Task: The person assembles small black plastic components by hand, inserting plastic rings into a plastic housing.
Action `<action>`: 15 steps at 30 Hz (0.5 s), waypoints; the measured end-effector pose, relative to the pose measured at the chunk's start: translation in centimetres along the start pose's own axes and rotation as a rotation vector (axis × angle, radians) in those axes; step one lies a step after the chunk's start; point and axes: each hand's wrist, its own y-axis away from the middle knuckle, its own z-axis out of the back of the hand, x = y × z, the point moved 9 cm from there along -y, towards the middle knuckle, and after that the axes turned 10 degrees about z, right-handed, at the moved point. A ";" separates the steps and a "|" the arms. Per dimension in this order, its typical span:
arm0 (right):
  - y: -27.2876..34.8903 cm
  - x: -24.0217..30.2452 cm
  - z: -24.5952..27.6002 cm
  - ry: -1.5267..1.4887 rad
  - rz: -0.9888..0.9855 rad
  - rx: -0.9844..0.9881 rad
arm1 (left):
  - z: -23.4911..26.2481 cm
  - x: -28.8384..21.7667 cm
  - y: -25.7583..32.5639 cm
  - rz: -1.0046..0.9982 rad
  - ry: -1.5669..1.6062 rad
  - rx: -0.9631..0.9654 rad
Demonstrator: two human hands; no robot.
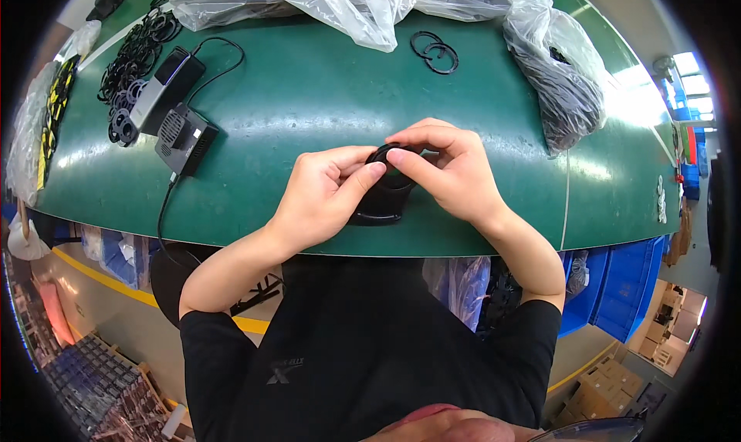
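A black ring (376, 155) sits between my two hands near the table's front edge. My left hand (318, 193) pinches its left side with thumb and forefinger. From the other side, my right hand (457, 172) is closed on it, thumb on top and fingers curled at the far edge. Directly beneath is a glossy black curved part (378, 213), standing on the green table (293, 94). Whether the ring is seated on that part or apart from it I cannot tell, since my fingers cover much of both.
Two loose black rings (441, 58) lie at the far middle. A clear bag of dark parts (567, 102) stands right. At left are a pile of black rings (147, 44) and two corded grey-black devices (185, 139). Clear plastic (363, 10) lines the back; blue bins (621, 287) sit below right.
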 end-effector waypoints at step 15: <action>0.2 -0.3 -0.9 -0.088 -0.085 0.078 | -0.3 -0.2 0.1 0.071 -0.081 0.080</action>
